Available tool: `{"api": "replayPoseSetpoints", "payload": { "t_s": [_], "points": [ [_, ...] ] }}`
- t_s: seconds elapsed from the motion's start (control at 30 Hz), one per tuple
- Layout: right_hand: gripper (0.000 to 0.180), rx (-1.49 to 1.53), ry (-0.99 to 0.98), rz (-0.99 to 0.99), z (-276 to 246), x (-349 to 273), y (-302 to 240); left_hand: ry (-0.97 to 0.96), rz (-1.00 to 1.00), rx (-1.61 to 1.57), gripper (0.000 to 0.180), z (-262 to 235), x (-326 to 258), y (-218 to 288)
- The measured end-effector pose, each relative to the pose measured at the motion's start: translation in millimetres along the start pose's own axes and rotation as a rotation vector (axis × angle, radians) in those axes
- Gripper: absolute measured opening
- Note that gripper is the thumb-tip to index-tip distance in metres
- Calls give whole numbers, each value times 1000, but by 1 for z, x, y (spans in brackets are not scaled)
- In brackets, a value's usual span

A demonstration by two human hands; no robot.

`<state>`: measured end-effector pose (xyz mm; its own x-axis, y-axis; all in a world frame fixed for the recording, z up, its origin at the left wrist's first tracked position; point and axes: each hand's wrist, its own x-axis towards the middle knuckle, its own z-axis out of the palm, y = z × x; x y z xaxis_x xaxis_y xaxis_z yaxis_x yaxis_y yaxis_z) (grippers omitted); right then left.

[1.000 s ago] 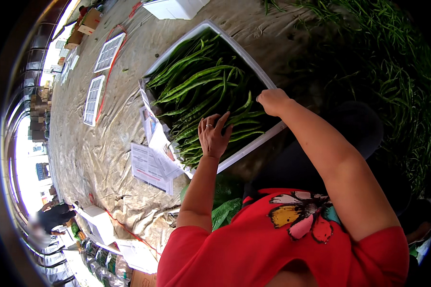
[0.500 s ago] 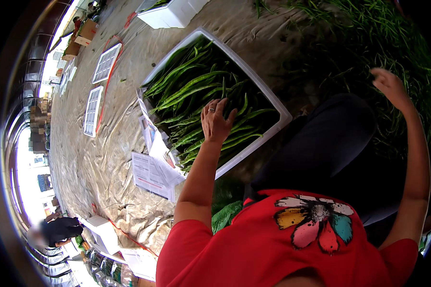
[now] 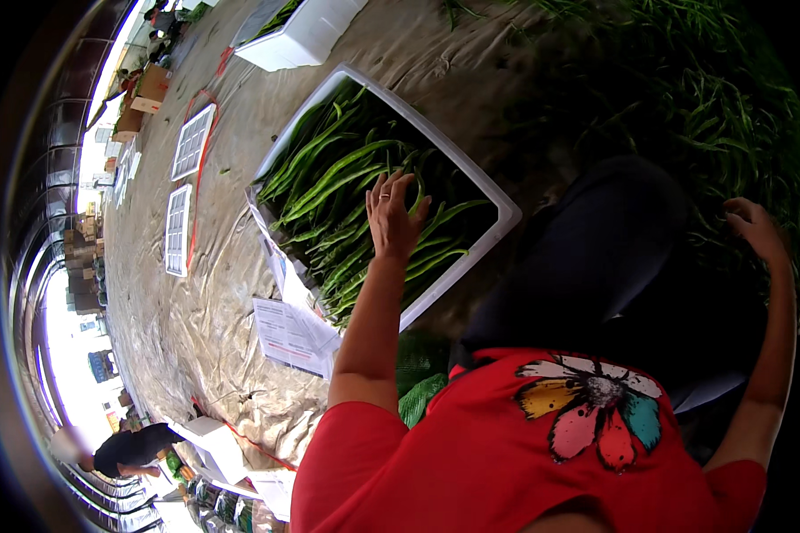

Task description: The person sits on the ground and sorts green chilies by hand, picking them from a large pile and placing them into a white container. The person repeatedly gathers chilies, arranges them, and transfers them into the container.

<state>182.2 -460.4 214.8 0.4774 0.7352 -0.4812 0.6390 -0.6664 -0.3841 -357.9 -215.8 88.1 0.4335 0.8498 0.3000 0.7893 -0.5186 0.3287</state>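
Note:
Long green chili peppers [image 3: 316, 204] lie in rows inside a white foam box [image 3: 458, 154] in front of me. My left hand [image 3: 393, 218], with a ring on one finger, rests over the peppers with its fingers apart, holding nothing. Off to the right, my right hand [image 3: 757, 229] is over the edge of a large loose heap of green chili peppers [image 3: 720, 115]. Its fingers are loosely bent and apart, and nothing shows in them. Printed paper sheets [image 3: 286, 336] hang over and lie beside the near left side of the box.
Another white foam box [image 3: 304, 37] with peppers stands farther off. Two white gridded lids [image 3: 178, 229] lie on the plastic-covered floor along a red cord. A green mesh bag [image 3: 422, 397] is beside my left elbow. At the lower left a person [image 3: 133, 449] bends near white boxes.
My right hand has dropped lower and nearer to me over the heap. The left hand has lifted slightly, its fingers more spread. The view has shifted a little.

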Motion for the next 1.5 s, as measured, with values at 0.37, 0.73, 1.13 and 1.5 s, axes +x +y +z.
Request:
{"api": "replayPoseSetpoints", "payload": {
  "t_s": [0.37,0.73,1.13,1.5],
  "points": [
    [31,-307,-8,12,7,-1,22,-119,-50,108,67,-60,-133,-21],
    [32,-24,-59,-37,11,10,28,12,-166,70,71,-23,-102,-10],
    [34,-15,-145,-26,14,12,33,672,-685,-668,54,-49,-199,-128],
    [35,-3,-99,13,11,5,24,560,-737,-198,48,-31,-189,-93]
  ]
}}
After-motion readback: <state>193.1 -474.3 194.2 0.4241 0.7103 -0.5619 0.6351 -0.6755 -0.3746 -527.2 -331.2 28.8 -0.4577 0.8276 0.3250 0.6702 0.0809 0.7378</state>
